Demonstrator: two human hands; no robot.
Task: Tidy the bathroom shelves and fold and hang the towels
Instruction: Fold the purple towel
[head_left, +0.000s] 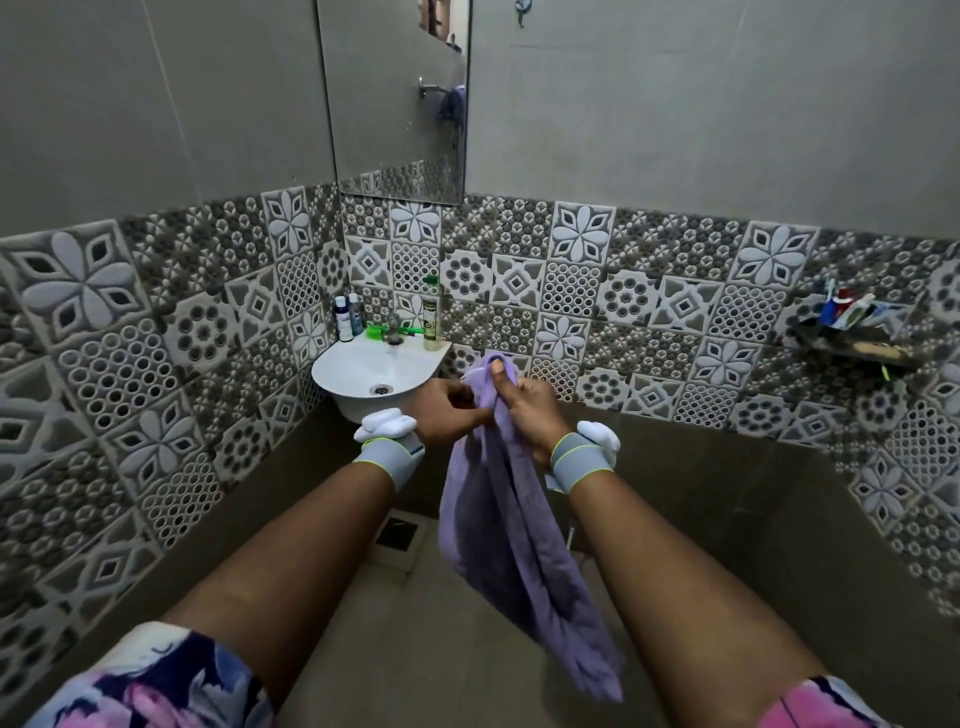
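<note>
A purple towel (511, 525) hangs bunched in front of me, its lower end trailing toward the floor. My right hand (527, 410) grips its top edge, thumb up against the cloth. My left hand (449, 410) pinches the towel just beside it, fingers curled into the fabric. Both wrists wear grey bands with white devices.
A white corner sink (358, 371) sits beyond my hands, with two blue bottles (348, 317), a tall green-capped bottle (430, 312) and a green toothbrush on its rim. A mirror (400, 98) hangs above. A wall shelf (857, 338) at right holds toothpaste tubes. A floor drain (397, 532) lies below.
</note>
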